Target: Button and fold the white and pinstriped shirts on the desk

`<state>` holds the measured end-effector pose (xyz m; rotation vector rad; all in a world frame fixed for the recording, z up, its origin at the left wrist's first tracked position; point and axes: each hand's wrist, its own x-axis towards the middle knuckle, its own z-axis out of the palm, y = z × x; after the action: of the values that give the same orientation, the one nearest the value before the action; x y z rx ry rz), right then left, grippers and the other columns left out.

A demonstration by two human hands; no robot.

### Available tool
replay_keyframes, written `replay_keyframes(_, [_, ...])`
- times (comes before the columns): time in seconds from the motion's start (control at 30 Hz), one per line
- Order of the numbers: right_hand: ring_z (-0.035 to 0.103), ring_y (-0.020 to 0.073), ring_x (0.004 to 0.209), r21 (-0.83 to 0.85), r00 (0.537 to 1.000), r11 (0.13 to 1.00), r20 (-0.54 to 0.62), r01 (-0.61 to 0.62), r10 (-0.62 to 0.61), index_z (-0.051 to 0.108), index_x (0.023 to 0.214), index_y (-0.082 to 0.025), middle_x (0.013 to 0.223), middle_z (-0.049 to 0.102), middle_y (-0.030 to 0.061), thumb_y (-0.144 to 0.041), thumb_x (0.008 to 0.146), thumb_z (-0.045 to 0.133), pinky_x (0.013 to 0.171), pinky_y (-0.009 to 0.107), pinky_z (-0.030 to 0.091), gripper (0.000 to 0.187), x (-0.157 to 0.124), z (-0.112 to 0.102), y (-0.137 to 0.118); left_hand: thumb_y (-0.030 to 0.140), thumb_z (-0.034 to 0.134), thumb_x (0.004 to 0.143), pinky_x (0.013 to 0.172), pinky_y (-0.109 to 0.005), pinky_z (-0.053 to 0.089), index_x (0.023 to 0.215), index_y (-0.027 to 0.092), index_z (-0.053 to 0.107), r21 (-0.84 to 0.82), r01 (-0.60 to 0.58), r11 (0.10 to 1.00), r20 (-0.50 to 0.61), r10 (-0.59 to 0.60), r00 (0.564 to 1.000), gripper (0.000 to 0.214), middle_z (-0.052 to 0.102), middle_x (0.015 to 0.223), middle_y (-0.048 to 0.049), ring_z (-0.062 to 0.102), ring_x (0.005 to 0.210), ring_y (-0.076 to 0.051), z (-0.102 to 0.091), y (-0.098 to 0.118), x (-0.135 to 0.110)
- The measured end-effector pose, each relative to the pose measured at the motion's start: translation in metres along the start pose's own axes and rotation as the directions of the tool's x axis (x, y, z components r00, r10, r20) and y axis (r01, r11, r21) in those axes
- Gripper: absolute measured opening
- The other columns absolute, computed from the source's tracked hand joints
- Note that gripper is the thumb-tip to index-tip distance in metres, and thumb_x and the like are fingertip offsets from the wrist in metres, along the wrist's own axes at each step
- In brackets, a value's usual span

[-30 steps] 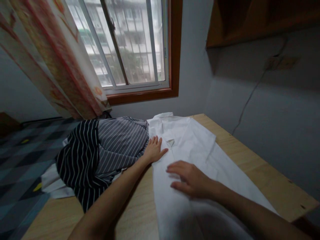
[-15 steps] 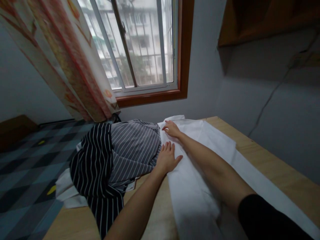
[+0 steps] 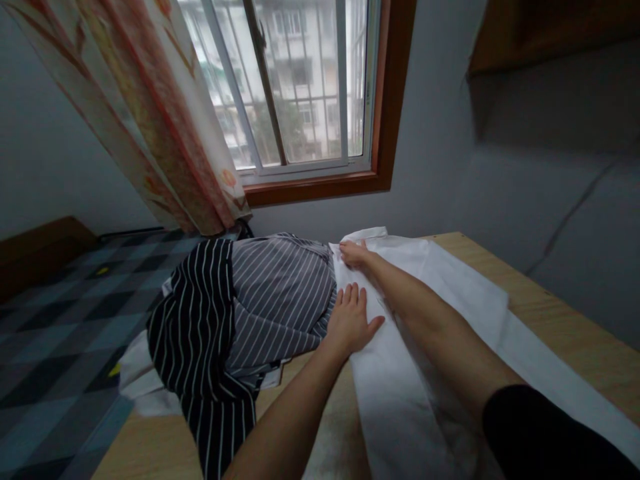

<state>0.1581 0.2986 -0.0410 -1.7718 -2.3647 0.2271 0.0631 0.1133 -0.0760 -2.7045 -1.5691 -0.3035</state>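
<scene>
A white cloth (image 3: 395, 393), perhaps a garment, lies partly folded along the wooden board. My left hand (image 3: 354, 321) rests flat on its left edge, fingers stretched and thumb spread to the side. Farther up the same edge, my right hand (image 3: 354, 254) has its fingers curled in against the fabric and pinches it near the far left corner. My right forearm crosses over the cloth and hides part of it. Just left of both hands sits a heap of striped clothing, one part grey (image 3: 283, 287) and one part black (image 3: 197, 320).
The wooden board (image 3: 560, 307) carries all the fabric. More white cloth (image 3: 147, 377) pokes out under the striped heap. To the left is a checked bedspread (image 3: 55, 347). Behind are a curtain (image 3: 170, 133), a barred window (image 3: 300, 87) and, upper right, a wooden shelf (image 3: 540, 40).
My right hand's fingers have closed from a loose spread into a pinch on the white cloth's edge. My left hand stays flat. The whole view has shifted slightly.
</scene>
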Motion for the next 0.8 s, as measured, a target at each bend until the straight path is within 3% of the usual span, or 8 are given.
replay_keyframes(0.1, [0.030, 0.0254, 0.139, 0.034, 0.998, 0.999, -0.059, 0.023, -0.021, 0.035, 0.146, -0.019, 0.152, 0.036, 0.0120, -0.026, 0.094, 0.047, 0.114, 0.048, 0.020, 0.053, 0.001, 0.012, -0.002, 0.064, 0.031, 0.090, 0.114, -0.052, 0.021, 0.146, 0.009, 0.032, 0.005, -0.001, 1.000, -0.010, 0.001, 1.000, 0.079, 0.030, 0.152, -0.0228, 0.023, 0.143, -0.036, 0.001, 0.000, 0.000])
replay_keyframes(0.2, [0.030, 0.0256, 0.139, 0.074, 0.998, 0.997, -0.069, -0.002, 0.007, 0.026, 0.150, -0.024, 0.153, 0.036, 0.0107, -0.033, 0.096, 0.041, 0.111, 0.050, 0.022, 0.058, 0.008, 0.017, -0.005, 0.065, 0.029, 0.089, 0.115, -0.052, 0.021, 0.147, 0.010, 0.032, 0.006, -0.004, 1.000, -0.012, 0.004, 1.000, 0.080, 0.029, 0.153, -0.0223, 0.022, 0.144, -0.035, 0.002, 0.000, 0.000])
replay_keyframes(0.4, [0.043, 0.0300, 0.127, 0.098, 0.996, 0.992, -0.034, -0.082, 0.085, 0.061, 0.124, -0.025, 0.133, 0.057, 0.0110, -0.033, 0.093, 0.045, 0.104, 0.053, 0.025, 0.036, 0.029, 0.011, -0.009, 0.065, 0.028, 0.089, 0.116, -0.050, 0.019, 0.146, 0.005, 0.033, -0.008, 0.008, 1.000, 0.011, -0.008, 1.000, 0.082, 0.028, 0.153, -0.0230, 0.021, 0.144, -0.035, 0.000, 0.001, -0.001])
replay_keyframes(0.6, [0.049, 0.0276, 0.118, 0.108, 0.982, 0.983, -0.105, -0.148, 0.160, 0.066, 0.111, -0.021, 0.119, 0.065, 0.0121, -0.032, 0.097, 0.037, 0.101, 0.047, 0.028, 0.034, 0.027, 0.014, -0.013, 0.063, 0.030, 0.089, 0.117, -0.049, 0.019, 0.147, 0.007, 0.032, -0.015, 0.012, 1.000, 0.001, -0.012, 1.000, 0.081, 0.028, 0.153, -0.0219, 0.023, 0.143, -0.036, 0.001, 0.001, -0.002])
replay_keyframes(0.7, [0.042, 0.0264, 0.125, 0.099, 0.971, 0.988, -0.196, -0.122, 0.140, 0.058, 0.124, -0.022, 0.133, 0.056, 0.0122, -0.031, 0.098, 0.036, 0.105, 0.046, 0.023, 0.036, 0.015, 0.017, -0.020, 0.062, 0.030, 0.089, 0.117, -0.048, 0.018, 0.147, 0.005, 0.031, -0.014, 0.007, 1.000, 0.005, -0.007, 1.000, 0.081, 0.027, 0.154, -0.0224, 0.022, 0.144, -0.036, 0.001, 0.000, -0.001])
replay_keyframes(0.8, [0.029, 0.0251, 0.136, 0.058, 0.916, 0.997, -0.394, -0.058, 0.076, 0.042, 0.140, -0.019, 0.148, 0.041, 0.0139, -0.029, 0.097, 0.038, 0.112, 0.045, 0.014, 0.045, 0.001, 0.018, -0.025, 0.063, 0.030, 0.089, 0.116, -0.050, 0.019, 0.147, 0.005, 0.031, -0.017, 0.012, 1.000, 0.001, -0.012, 1.000, 0.082, 0.027, 0.153, -0.0231, 0.021, 0.144, -0.036, 0.001, 0.000, 0.000])
